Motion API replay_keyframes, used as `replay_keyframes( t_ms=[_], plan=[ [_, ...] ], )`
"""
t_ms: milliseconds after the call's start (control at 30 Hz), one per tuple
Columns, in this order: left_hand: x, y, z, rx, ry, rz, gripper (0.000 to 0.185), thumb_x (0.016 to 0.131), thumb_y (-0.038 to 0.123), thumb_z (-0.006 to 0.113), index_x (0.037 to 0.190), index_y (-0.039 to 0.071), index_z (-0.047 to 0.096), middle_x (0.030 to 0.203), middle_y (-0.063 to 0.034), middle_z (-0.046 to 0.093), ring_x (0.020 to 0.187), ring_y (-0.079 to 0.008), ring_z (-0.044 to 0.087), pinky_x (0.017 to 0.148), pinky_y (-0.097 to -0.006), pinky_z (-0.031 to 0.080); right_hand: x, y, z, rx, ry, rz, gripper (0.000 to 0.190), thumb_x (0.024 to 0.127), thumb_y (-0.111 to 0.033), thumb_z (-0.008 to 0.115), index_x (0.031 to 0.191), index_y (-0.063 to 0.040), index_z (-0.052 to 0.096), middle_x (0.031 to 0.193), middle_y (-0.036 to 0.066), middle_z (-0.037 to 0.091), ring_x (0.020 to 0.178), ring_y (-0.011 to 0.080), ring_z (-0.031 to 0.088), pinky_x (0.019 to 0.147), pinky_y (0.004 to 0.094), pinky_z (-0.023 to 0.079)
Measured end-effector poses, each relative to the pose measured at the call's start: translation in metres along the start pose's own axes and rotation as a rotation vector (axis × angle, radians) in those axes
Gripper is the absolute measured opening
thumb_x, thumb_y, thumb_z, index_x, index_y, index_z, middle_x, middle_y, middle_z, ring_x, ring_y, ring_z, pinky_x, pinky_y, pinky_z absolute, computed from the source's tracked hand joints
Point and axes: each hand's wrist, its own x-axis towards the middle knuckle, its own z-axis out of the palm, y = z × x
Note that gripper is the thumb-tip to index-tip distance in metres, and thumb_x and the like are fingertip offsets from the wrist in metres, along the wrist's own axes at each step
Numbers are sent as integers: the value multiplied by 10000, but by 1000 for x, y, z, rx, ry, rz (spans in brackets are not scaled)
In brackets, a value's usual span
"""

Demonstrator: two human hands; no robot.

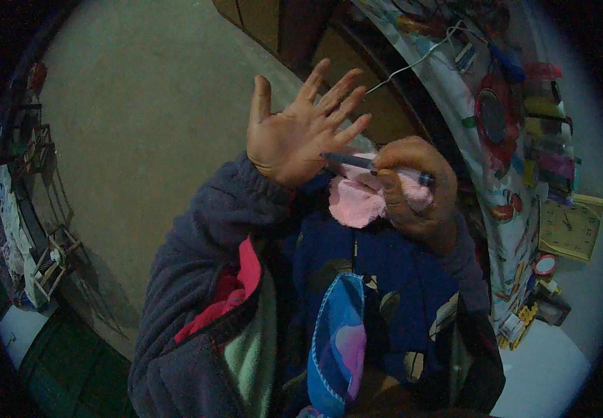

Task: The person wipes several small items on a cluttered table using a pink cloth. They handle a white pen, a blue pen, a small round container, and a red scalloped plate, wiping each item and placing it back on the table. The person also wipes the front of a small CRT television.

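My left hand (301,130) is held up with its palm facing me and its fingers spread; it holds nothing. My right hand (427,177) grips a dark pen (351,160) between thumb and fingers. The pen's tip points left, at the lower edge of my left palm; whether it touches the skin I cannot tell. Beneath the pen and partly behind my right hand is a pink fluffy cloth item (356,204), possibly slippers. Below lies dark blue patterned clothing (353,240) on my lap, and a blue and purple fabric piece (335,334) hangs at my front.
On the right, a table with a patterned white cloth (468,104) bears a red-framed mirror (493,116), a square clock (570,225) and several small items. A white cable (416,62) hangs over its edge. Thin-framed furniture (53,251) stands left on the bare floor (150,94).
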Motion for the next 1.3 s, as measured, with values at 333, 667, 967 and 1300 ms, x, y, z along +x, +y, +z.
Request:
replay_keyframes(
  t_ms=[333,667,967,1300],
  plan=[
    [-1,0,-3,-53,-2,12,787,887,726,307,1422,149,328,1485,-195,309,1365,-336,313,1122,-550,252,-1,3,0,-103,67,-114,151,850,-16,602,994,4,560,915,144,608,782,239,601,711,339,492],
    [-2,5,-11,-139,3,38,767,917,684,292,1394,88,363,1419,-203,394,1315,-331,378,1099,-511,306,-6,2,-6,-144,116,-120,228,811,-42,681,1011,-49,571,926,126,633,794,291,620,694,378,504],
    [-9,-36,-6,740,2,-259,596,986,477,413,1360,13,419,1044,-87,614,940,-165,605,872,-334,490,-5,18,-6,-374,31,-309,364,764,-81,715,1112,-78,611,988,114,634,868,301,631,710,377,515],
    [-4,-31,-14,566,25,71,325,1019,379,396,1082,76,496,892,-55,570,892,-206,578,871,-390,482,-19,40,13,454,499,400,244,909,-275,622,1042,-79,567,899,63,572,819,179,571,749,318,500]
  ],
)
